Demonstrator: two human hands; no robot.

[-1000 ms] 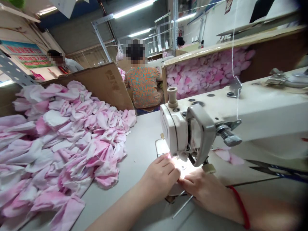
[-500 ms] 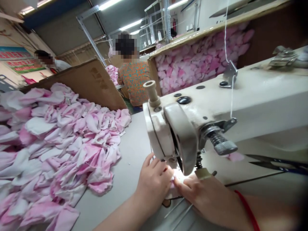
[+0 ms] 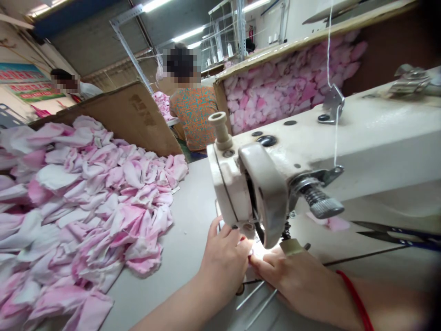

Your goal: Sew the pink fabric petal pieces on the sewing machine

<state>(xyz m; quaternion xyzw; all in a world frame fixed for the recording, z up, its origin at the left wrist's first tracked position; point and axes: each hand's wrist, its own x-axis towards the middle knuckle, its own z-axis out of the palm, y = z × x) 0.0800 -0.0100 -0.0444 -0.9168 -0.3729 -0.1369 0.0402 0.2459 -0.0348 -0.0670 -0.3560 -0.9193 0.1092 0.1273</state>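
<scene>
A white sewing machine [image 3: 231,184] stands in front of me, its lamp glaring over the needle area. My left hand [image 3: 225,257] is at the left of the needle area, fingers bent and closed on a small pink-white fabric piece [image 3: 251,252]. From the right, my right hand [image 3: 285,271] pinches the same piece, thumb and fingers together close to the left fingertips. Most of the fabric is hidden by the hands and washed out by the light. A red cord [image 3: 354,296] circles my right wrist. White thread [image 3: 336,138] runs down to the tension knob [image 3: 325,204].
A large heap of pink-white fabric pieces [image 3: 103,207] covers the left of the table, before a cardboard panel [image 3: 120,117]. Dark thread snips [image 3: 396,234] and a pink scrap [image 3: 337,224] lie right. Behind are a box of pink pieces [image 3: 275,87] and a seated person [image 3: 195,115].
The machine and both hands sit slightly farther right in view. My left hand has shifted a little rightward along with the fabric. More of the pink scrap behind the tension knob shows.
</scene>
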